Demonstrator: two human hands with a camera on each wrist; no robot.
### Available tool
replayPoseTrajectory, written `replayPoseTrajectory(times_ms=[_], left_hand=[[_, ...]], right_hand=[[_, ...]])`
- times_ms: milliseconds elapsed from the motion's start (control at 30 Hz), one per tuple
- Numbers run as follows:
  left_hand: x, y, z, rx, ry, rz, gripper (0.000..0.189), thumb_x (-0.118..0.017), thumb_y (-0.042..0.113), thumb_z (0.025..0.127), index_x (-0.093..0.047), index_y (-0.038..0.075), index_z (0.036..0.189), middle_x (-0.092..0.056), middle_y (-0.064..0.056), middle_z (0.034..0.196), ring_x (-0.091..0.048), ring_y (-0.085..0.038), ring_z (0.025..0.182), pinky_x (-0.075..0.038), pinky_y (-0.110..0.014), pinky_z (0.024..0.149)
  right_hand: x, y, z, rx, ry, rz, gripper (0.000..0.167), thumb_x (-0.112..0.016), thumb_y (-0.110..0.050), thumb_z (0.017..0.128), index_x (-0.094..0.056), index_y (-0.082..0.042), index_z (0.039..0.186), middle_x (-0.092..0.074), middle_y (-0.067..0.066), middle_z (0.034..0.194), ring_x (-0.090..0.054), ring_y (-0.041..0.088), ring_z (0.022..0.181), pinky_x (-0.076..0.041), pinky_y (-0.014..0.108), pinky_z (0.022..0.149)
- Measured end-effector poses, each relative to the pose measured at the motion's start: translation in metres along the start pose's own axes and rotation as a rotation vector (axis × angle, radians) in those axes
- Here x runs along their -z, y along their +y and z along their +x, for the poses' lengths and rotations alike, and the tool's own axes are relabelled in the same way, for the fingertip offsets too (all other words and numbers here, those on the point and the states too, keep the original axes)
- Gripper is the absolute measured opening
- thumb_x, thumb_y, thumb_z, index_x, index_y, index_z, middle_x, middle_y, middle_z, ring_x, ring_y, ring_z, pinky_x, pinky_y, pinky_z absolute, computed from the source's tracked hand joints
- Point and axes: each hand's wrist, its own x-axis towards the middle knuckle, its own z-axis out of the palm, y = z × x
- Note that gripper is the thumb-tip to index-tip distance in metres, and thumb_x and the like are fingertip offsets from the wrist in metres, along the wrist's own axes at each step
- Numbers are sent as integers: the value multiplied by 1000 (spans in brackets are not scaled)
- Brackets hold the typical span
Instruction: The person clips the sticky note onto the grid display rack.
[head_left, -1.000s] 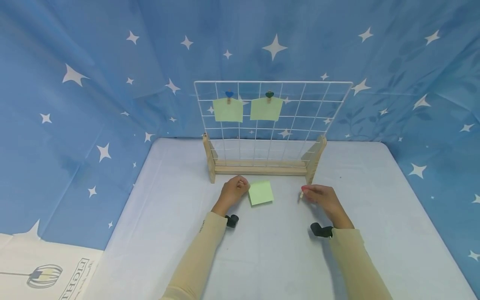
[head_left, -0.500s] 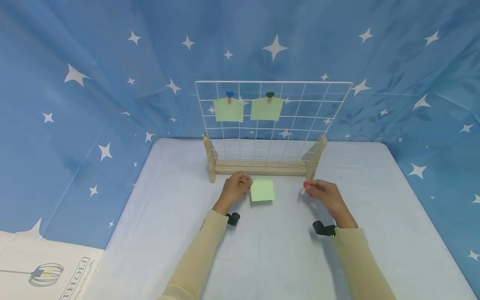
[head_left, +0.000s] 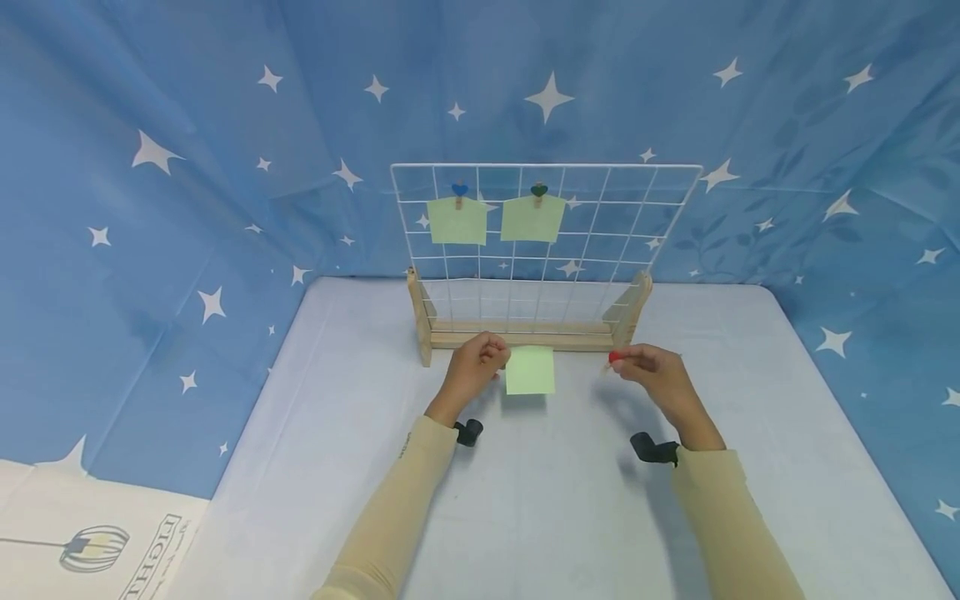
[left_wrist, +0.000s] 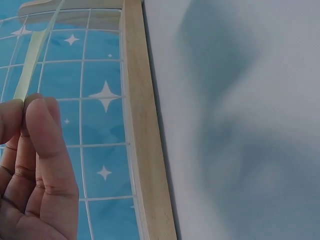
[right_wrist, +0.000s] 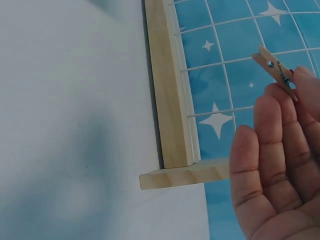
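My left hand point(head_left: 472, 367) pinches a pale green sticky note point(head_left: 530, 371) by its left edge, holding it up over the table in front of the rack. In the left wrist view the note point(left_wrist: 31, 65) appears nearly edge-on between thumb and finger. Between the thumb and fingers of my right hand point(head_left: 660, 375) is a small wooden clothespin point(right_wrist: 275, 72) with a red decoration point(head_left: 616, 357). Its jaws point away from the fingers. Behind both hands stands a white wire grid rack point(head_left: 585, 233) on a wooden base point(head_left: 525, 341).
Two green notes hang high on the grid, the left note point(head_left: 457, 223) under a blue heart clothespin point(head_left: 459, 193) and the right note point(head_left: 534, 221) under a dark green heart clothespin point(head_left: 538, 192). A star-patterned blue cloth point(head_left: 360, 125) rises behind the white table point(head_left: 540, 500).
My left hand has lifted the sticky note and carried it slightly right and toward the rack. My right hand has also moved up toward the rack with the clothespin.
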Motion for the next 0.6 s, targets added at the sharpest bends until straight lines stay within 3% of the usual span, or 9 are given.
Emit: replayPoseTrajectory(times_ms=[100, 300, 400, 600], left_hand=[[0, 2, -1, 2, 4, -3, 14, -65, 16, 110, -69, 5, 117, -70, -5, 97, -73, -40, 103, -64, -30, 78], [1, 4, -2, -13, 21, 7, 15, -65, 18, 110, -70, 5, 118, -70, -4, 96, -73, -28, 95, -64, -29, 77], [0, 4, -2, -18, 24, -4, 15, -65, 17, 110, -70, 5, 118, -70, -5, 97, -74, -31, 96, -64, -30, 77], [-1, 7, -3, -45, 19, -21, 14, -64, 16, 110, -70, 5, 116, -71, -6, 96, -74, -37, 98, -64, -32, 77]], right_hand=[[1, -3, 0, 12, 6, 6, 35, -72, -7, 105, -65, 14, 132, -78, 3, 114, -68, -4, 95, -52, 12, 89], [3, -10, -1, 21, 20, -35, 35, -72, -12, 106, -68, 10, 133, -76, 15, 123, -67, -2, 97, -52, 12, 89], [4, -12, -1, 30, 32, -55, 35, -73, -14, 106, -68, 9, 132, -76, 17, 123, -67, -2, 97, -52, 11, 89], [8, -17, -2, 49, 45, -80, 35, -74, -15, 105, -69, 9, 130, -78, 4, 116, -66, -3, 97, -51, 10, 88]])
